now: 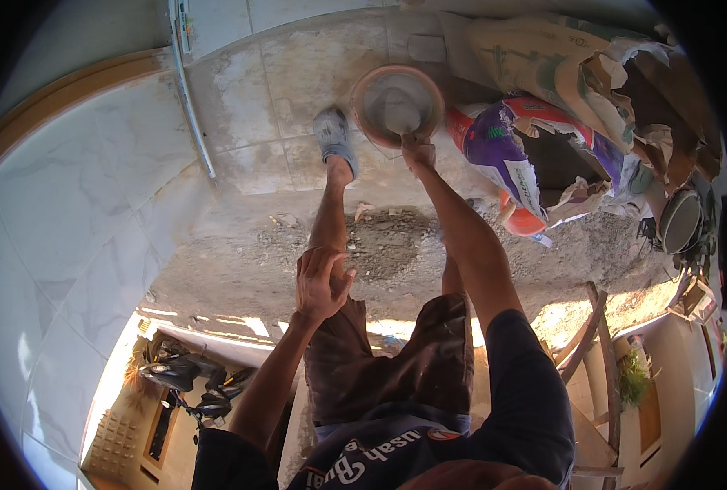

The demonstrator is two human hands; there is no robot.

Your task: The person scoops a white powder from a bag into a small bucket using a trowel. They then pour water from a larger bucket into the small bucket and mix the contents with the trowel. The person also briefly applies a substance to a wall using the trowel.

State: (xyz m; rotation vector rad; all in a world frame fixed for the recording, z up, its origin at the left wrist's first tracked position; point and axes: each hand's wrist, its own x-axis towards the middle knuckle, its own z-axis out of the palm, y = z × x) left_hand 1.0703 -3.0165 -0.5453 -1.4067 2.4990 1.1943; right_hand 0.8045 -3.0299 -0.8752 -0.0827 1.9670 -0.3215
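My right hand (417, 153) is closed round the handle of a trowel (399, 116) at the near rim of a round orange-brown basin (357, 122). Its blade lies on wet grey mortar (377, 96) inside the basin, coated with the same grey stuff, so its outline is hard to make out. Over my left knee rests my left hand (321, 284), empty, its fingers loosely bent and apart. My left foot, in a grey clog (333, 133), stands on the tiles just left of the basin.
Torn paper sacks, one purple and red (494, 139) and one brown (535, 61), lie right of the basin. An orange bucket (522, 219) sits under them. Rubble and sand (388, 245) cover the ground below. Marbled tiles (94, 188) line the left; a motorcycle (192, 380) stands at lower left.
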